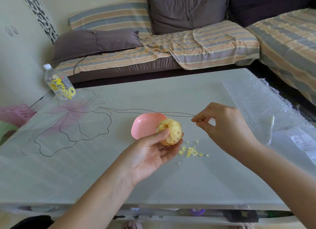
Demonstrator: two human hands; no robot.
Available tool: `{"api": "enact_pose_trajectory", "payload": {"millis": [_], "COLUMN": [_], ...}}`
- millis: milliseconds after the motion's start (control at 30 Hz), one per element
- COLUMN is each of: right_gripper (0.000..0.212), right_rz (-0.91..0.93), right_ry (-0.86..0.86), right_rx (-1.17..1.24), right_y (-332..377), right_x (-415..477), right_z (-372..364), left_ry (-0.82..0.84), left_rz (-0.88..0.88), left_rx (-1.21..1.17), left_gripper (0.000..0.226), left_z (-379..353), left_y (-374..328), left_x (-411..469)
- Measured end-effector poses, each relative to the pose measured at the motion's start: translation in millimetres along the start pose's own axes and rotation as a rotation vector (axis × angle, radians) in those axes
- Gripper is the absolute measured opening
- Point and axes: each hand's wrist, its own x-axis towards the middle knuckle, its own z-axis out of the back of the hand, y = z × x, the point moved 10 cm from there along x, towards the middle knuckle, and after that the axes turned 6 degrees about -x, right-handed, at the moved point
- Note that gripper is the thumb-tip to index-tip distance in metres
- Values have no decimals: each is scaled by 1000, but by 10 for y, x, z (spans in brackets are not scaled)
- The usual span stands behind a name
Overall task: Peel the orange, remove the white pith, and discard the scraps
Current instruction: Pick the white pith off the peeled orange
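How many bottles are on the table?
1. The plastic bottle with the yellow label stands near the far left corner of the table, beyond the flower drawing. The shelf under the table is too blurred to check.

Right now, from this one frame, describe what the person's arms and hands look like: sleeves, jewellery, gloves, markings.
No sleeves are in view: the left forearm and right forearm are bare to the frame's edge. The left hand and right hand wear no gloves, and no rings, watch, bracelets or markings show.
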Motion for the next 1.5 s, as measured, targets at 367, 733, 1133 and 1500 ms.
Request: {"api": "enact_pose_trajectory", "payload": {"millis": [367, 733, 1133, 1500], "right_gripper": [11, 17, 15, 11], "right_rz": [-227, -50, 31, 65], "right_ry": [74, -107, -221, -178], "right_rx": [477, 306, 221, 320], "right_y": [97, 248, 355, 346], "right_x": [-223, -207, -192, -126], "right_z": [-142, 50, 221, 325], "left_ry": [-122, -12, 12, -57], "left_rz": [-579, -763, -869, -845], "left_rx": [606, 622, 617, 721], "left_gripper": [54, 45, 46, 51], "left_z": [-85, -386, -523, -514], "left_y": [-422, -444, -491, -585], "left_x": [-55, -192, -339, -363]}}
